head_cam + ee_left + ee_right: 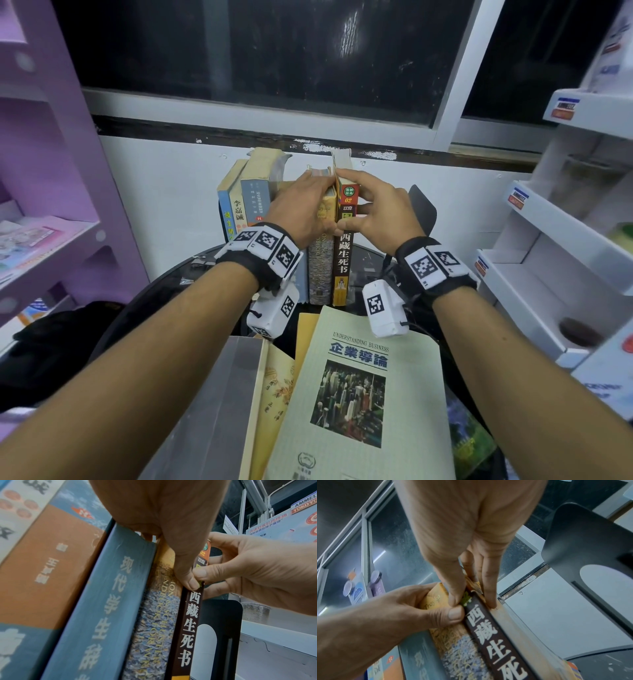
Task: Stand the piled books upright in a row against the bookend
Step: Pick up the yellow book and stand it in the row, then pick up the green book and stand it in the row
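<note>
Several books stand upright at the back of the dark round table (157, 298). The rightmost one, a brown-spined book (343, 260) (187, 628) (496, 642), is pinched near its top by my right hand (376, 212) (248, 574), thumb on the spine and fingers on the right cover. My left hand (305, 205) (402, 615) grips the neighbouring speckled book (320, 270) (154, 628), with fingers over its top and thumb on the spine. The black bookend (424, 209) (223, 622) (583, 536) stands to the right, a gap away. A green book (352, 394) tops the pile in front.
A purple shelf unit (51, 205) flanks the table on the left and a white display rack (548, 257) on the right. The white wall runs close behind the row. A grey book (219, 411) and an orange-covered one (274, 394) lie in the pile.
</note>
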